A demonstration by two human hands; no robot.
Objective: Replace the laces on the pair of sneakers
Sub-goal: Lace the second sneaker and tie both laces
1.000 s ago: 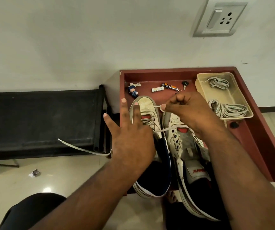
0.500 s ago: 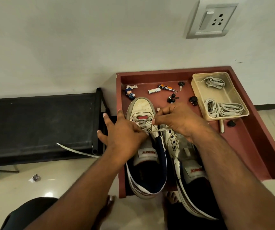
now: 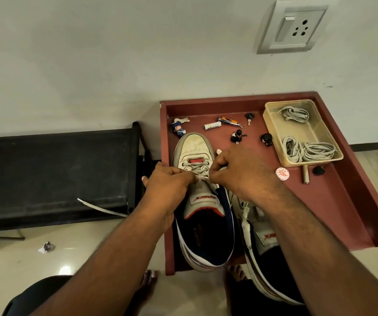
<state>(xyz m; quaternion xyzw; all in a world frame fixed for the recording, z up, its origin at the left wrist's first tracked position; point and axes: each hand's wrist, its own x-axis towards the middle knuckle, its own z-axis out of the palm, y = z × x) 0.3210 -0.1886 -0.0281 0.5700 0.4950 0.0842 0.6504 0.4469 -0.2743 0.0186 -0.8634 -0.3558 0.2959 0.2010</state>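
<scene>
Lace [image 3: 198, 172] on the left sneaker [image 3: 202, 201], near the left of the red tray [image 3: 343, 201], is soft, light and limp; your left hand [image 3: 169, 184] and right hand [image 3: 236, 173] each pinch it at the eyelets. Grip close to the stiff tip. Spare laces [image 3: 309, 151] lie in the tub far right.

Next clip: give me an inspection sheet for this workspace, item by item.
Surface: red tray-like table against a wall.
Job's things: left sneaker part laced; right sneaker beside it; laces in a beige bin.
Clutter: battery, keys, figurines, round sticker.
Hands: left hand and right hand pinch the left sneaker's lace.
Cables: nothing seen.
Surroundings: black bench, wall socket, lace end trailing over the bench.
</scene>
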